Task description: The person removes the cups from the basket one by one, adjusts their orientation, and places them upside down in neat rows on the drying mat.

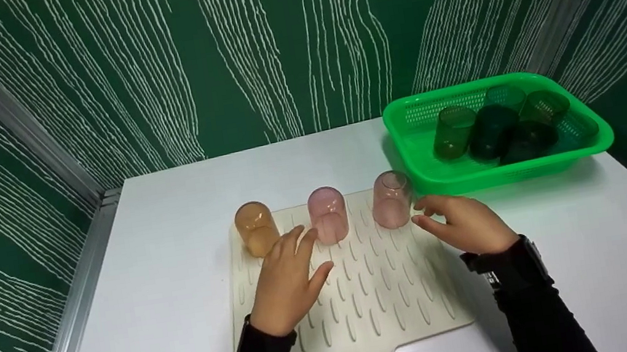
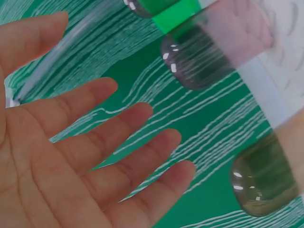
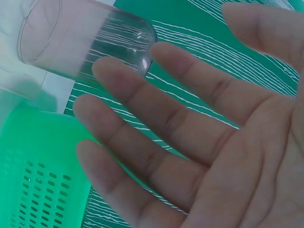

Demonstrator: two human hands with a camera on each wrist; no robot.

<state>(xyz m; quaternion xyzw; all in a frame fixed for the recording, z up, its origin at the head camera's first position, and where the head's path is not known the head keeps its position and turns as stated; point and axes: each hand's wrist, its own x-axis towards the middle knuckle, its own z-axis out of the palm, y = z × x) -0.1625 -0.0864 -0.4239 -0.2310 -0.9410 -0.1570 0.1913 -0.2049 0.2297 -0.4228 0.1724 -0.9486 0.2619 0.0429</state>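
Three tinted clear cups stand upside down in a row along the far part of a cream ridged drying mat (image 1: 366, 317): an amber cup (image 1: 257, 229) at left, a pink cup (image 1: 329, 216) in the middle and a paler pink cup (image 1: 392, 200) at right. My left hand (image 1: 289, 282) hovers over the mat, fingers spread, with its fingertips near the amber and middle pink cups. Beside the right pink cup is my right hand (image 1: 469, 222), fingers loosely extended, holding nothing. In the right wrist view its fingertips overlap that cup (image 3: 90, 40).
A green plastic basket (image 1: 408, 143) with perforated sides stands at the back right, holding several dark-looking cups (image 1: 496, 127). Everything rests on a white table (image 1: 170, 216). Green panels (image 1: 282, 50) with white wavy lines rise behind and at both sides.
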